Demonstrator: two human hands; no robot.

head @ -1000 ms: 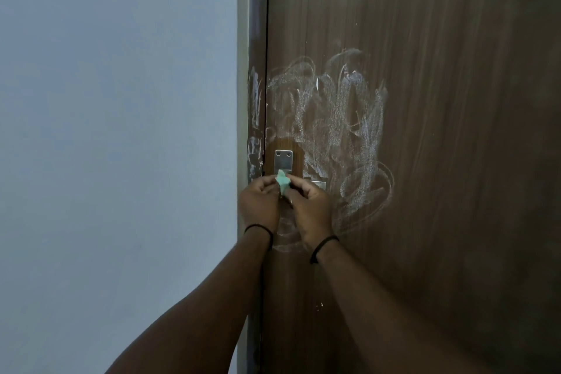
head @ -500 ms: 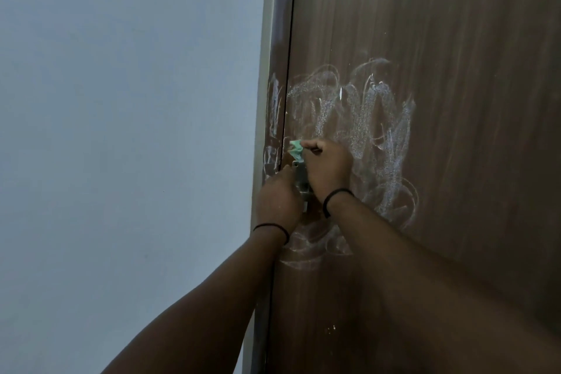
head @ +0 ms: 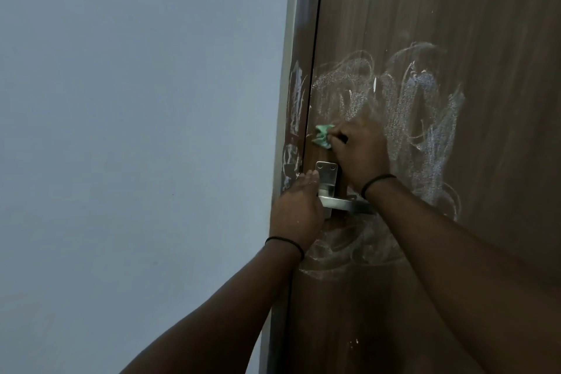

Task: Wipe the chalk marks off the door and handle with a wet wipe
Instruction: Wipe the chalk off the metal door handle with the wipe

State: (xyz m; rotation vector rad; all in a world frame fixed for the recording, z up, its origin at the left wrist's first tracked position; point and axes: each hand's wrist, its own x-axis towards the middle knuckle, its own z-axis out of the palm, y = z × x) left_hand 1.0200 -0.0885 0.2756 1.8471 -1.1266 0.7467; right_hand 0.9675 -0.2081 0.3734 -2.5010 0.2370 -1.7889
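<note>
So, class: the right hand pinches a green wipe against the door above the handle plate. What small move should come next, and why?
Probably sweep the wet wipe rightward across the door. The right hand holds it at the left edge of the chalk marks, which look thick and unwiped beside it.

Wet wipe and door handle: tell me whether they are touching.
Apart. The head view shows the wet wipe, pinched by the right hand, above the door handle, with bare door between.
</note>
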